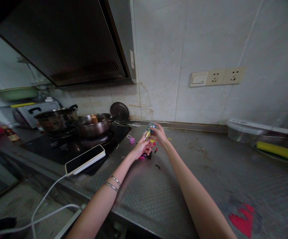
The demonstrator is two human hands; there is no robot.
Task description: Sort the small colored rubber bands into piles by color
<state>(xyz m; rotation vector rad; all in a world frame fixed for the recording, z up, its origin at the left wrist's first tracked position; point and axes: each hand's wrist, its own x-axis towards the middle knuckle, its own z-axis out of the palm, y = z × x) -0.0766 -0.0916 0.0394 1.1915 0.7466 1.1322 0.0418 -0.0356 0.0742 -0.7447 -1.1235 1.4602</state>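
A small clear container [147, 133] with yellow and blue bits in it is tilted between my two hands, above the counter. My left hand [141, 148] is closed around its lower part. Fingers of my right hand [159, 133] curl round the upper, bluish end. Below them lies a loose pile of small coloured bands [142, 158], pink, red, yellow and black, partly hidden by my left hand. A purple piece with a loop [131, 139], like a small cap, lies to the left. One black band [157, 166] sits apart, nearer to me.
A phone [85, 159] with a white cable lies across the black cooktop [66, 142]'s edge. A pan [94, 125] and a pot [55, 117] stand on the burners under the hood [66, 39]. At right are a plastic box [240, 131] and a yellow sponge [275, 150].
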